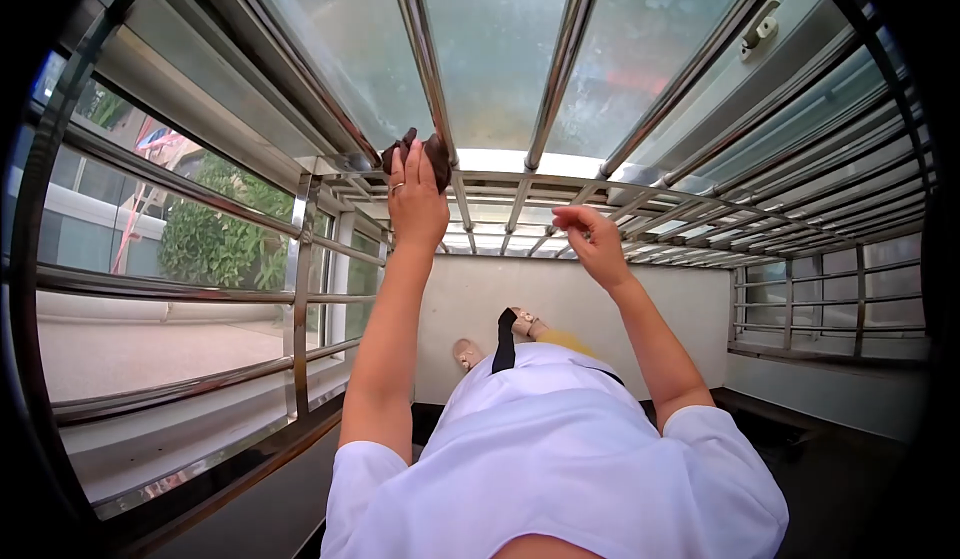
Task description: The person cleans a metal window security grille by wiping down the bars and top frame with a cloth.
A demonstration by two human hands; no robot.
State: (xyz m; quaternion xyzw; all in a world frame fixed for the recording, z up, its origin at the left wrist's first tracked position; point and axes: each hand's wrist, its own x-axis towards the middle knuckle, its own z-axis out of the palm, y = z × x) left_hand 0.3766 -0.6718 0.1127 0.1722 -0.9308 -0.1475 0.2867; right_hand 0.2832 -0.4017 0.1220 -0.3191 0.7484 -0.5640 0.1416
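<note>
My left hand (418, 194) grips a dark brown cloth (437, 163), pressed around a vertical metal bar (428, 59) close to its lower end. A ring shows on one of its fingers. To the right, my right hand (595, 244) hangs in the air beneath the bars, apart from them. Its fingers are bent and drawn together; whether anything small is between them cannot be made out. Behind the bars stand window panes (495, 49) with a hazy surface.
Metal railings (170, 174) run along the left, with a green bush (220, 224) beyond. More bars (800, 184) cross the right side. A window handle (760, 29) sits at the upper right. Below me are a pale floor (470, 299) and my sandals (467, 352).
</note>
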